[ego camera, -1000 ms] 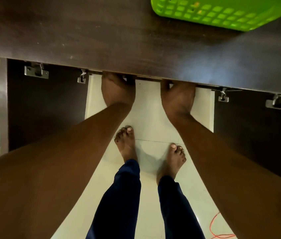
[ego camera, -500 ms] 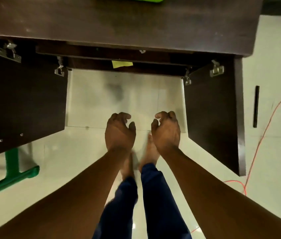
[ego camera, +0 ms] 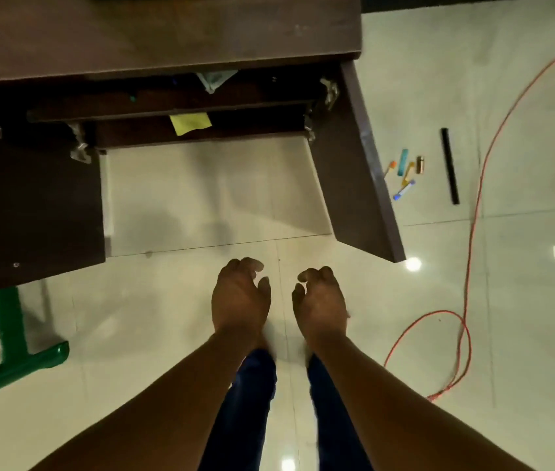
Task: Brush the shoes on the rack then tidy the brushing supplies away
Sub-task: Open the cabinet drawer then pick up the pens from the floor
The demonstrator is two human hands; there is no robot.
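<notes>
Both your hands have come off the cabinet edge since a second ago, and you've stepped back, so the open cabinet (ego camera: 201,107) now sits further up the view with both doors swung wide. Left hand (ego camera: 240,297) and right hand (ego camera: 320,300) hang side by side over the tiled floor (ego camera: 201,198), close but apart, fingers loosely curled, nothing held in either

Left door (ego camera: 31,205) and right door (ego camera: 354,164) are open, hinges showing. Inside you see dark shelves, a yellow cloth (ego camera: 190,123) on the lower shelf edge and a pale crumpled item (ego camera: 215,79) above it. Can't tell what the pale one is. No shoes visible in there and no brush visible either, shelf interior too dark to read. The shoes and rack aren't in view at all

My read: opening the cabinet is done, brushing not started. The yellow cloth may be one of the supplies, only a guess. Next you'd likely crouch and reach into the shelves, since from standing you can't see what's stored

Other stuff: small scattered items (ego camera: 405,175) on the floor just right of the right door, a black strip (ego camera: 449,164) beyond them, an orange cable (ego camera: 473,232) looping across the tiles near your right side, a green frame (ego camera: 11,334) at left. Watch the cable loop if you step right
</notes>
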